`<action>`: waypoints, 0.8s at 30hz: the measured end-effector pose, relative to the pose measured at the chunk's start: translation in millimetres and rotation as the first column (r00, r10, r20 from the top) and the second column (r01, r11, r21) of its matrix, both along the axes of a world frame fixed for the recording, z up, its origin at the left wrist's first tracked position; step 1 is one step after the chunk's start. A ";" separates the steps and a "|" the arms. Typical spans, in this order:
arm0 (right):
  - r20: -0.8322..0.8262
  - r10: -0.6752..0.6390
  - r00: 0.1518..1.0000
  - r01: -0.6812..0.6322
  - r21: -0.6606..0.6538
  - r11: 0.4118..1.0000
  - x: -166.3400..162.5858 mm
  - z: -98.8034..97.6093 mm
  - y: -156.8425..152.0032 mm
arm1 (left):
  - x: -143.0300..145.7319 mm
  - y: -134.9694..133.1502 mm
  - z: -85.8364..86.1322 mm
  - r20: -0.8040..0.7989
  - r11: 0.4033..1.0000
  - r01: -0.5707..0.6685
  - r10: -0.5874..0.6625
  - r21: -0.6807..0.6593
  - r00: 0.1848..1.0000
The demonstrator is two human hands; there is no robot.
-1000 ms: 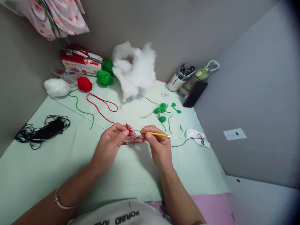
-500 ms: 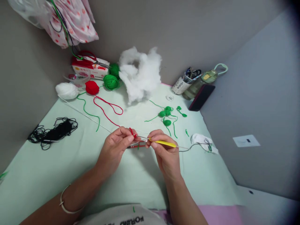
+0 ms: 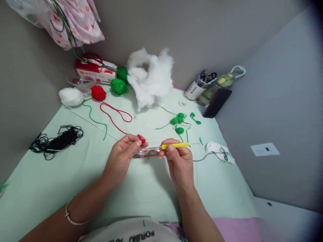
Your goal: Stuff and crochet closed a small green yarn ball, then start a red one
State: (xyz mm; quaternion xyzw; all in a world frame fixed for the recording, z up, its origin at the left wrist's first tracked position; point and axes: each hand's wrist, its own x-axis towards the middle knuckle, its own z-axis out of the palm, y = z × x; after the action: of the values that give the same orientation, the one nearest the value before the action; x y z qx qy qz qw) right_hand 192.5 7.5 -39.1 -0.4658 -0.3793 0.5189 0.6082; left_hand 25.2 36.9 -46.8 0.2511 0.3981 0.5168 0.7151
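Observation:
My left hand (image 3: pixel 123 153) pinches a small piece of red yarn (image 3: pixel 142 139) between thumb and fingers, with a small loop standing up from it. The red strand runs back from there to the red yarn ball (image 3: pixel 98 93). In my right hand (image 3: pixel 178 158) is a crochet hook with a yellow handle (image 3: pixel 178 145), its metal shaft pointing left toward the red yarn. Whether the hook's tip touches the yarn I cannot tell. Under and between the hands lie red-handled snips (image 3: pixel 145 155), partly covered by my fingers.
White stuffing (image 3: pixel 151 79) and green yarn balls (image 3: pixel 119 87) sit at the back. Black yarn (image 3: pixel 63 139) lies at left, near a white yarn ball (image 3: pixel 72 96). Green crocheted pieces (image 3: pixel 179 118) are right of centre. A phone (image 3: pixel 217 103) leans by a bottle (image 3: pixel 209 92) and pen cup (image 3: pixel 195 90).
The hook's handle has tilted to nearly level in my right hand. At my left fingertips the red yarn has shifted, and its loop shows more openly. Both hands stay in about the same place.

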 end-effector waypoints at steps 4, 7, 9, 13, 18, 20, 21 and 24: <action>-0.040 0.002 0.999 -0.003 -0.003 1.000 0.4 2.5 1.0 | -0.1 1.3 -2.0 -0.002 1.000 -0.009 0.009 0.005 1.000; -0.029 0.050 0.998 -0.052 -0.074 0.996 1.2 4.8 1.6 | -1.6 1.6 -3.1 -0.004 1.000 -0.019 0.019 0.012 1.000; 0.008 0.065 0.998 -0.063 -0.155 0.986 1.9 5.8 2.5 | -3.1 1.6 -3.4 -0.008 0.999 -0.029 0.029 0.017 1.000; 0.036 0.091 0.995 -0.080 -0.223 0.972 4.1 4.7 4.7 | -4.4 2.6 -3.8 -0.015 0.999 -0.050 0.050 0.005 0.999; -0.185 0.150 0.971 -0.180 -0.153 0.972 6.6 5.5 6.3 | -2.2 4.1 -4.3 -0.014 0.999 -0.046 0.046 0.008 0.999; -0.218 0.142 0.966 -0.168 -0.104 0.980 7.0 6.9 5.9 | -1.5 4.1 -3.9 -0.016 0.999 -0.046 0.046 0.010 0.999; -0.208 0.125 0.970 -0.145 -0.083 0.986 7.0 7.1 5.5 | -1.4 3.9 -3.7 -0.016 0.999 -0.044 0.044 0.007 0.999; -0.124 0.016 0.992 -0.020 -0.029 0.999 6.7 4.6 3.6 | -1.5 2.9 -3.7 -0.025 1.000 -0.029 0.029 0.000 0.999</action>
State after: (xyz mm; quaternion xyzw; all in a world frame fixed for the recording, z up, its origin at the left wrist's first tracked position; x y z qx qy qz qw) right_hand 199.2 11.0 -34.5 -0.4387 -0.3371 0.5578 0.6187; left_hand 23.7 39.8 -50.5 0.2515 0.4107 0.5237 0.7027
